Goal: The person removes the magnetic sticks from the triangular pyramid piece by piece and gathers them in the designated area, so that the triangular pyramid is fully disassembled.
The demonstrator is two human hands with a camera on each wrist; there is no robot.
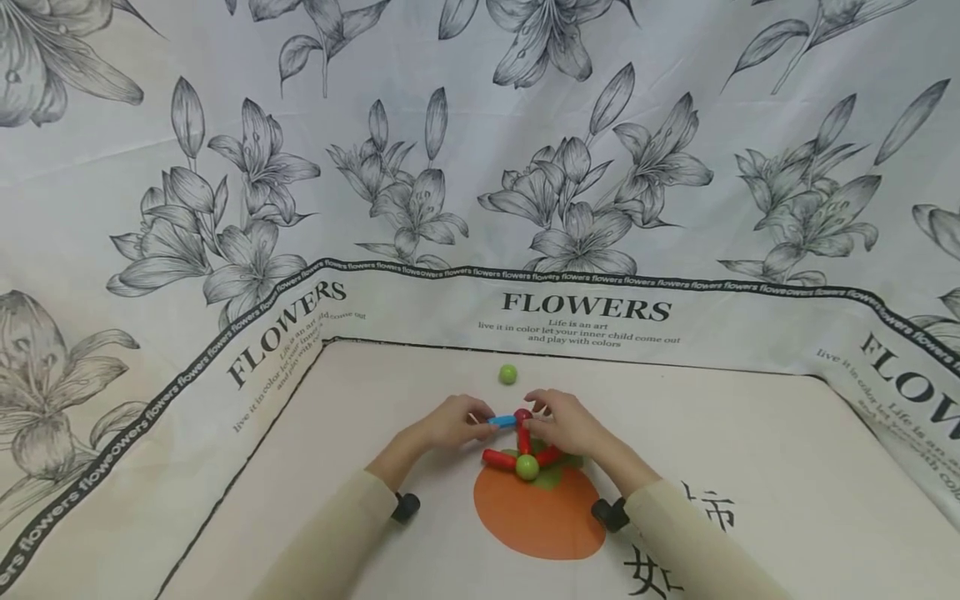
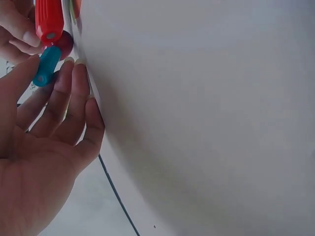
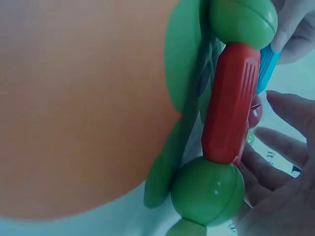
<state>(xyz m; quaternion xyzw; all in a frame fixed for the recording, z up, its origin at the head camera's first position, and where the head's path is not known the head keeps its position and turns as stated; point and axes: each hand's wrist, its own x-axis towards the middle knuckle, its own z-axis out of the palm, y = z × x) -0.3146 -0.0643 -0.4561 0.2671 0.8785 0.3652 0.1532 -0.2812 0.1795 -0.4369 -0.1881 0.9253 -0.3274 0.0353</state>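
Observation:
My left hand [image 1: 456,421] pinches the outer end of a short blue rod [image 1: 501,422] between thumb and fingers; the remaining fingers are spread in the left wrist view. The rod's inner end meets a dark red ball [image 1: 522,414]. Around that ball, the fingertips and thumb of my right hand [image 1: 564,421] pinch from the right. A red rod [image 1: 524,439] runs from it towards a green ball [image 1: 527,467] at the front. Another red rod [image 1: 498,458] sticks out left of the green ball. In the right wrist view, a ribbed red rod [image 3: 230,108] joins two green balls.
A loose green ball [image 1: 507,374] lies behind the hands. The pale cloth bears an orange fruit print [image 1: 536,517] under the front of the build, with black characters [image 1: 651,571] at the right. Flower-printed fabric [image 1: 585,308] rises at the back and sides.

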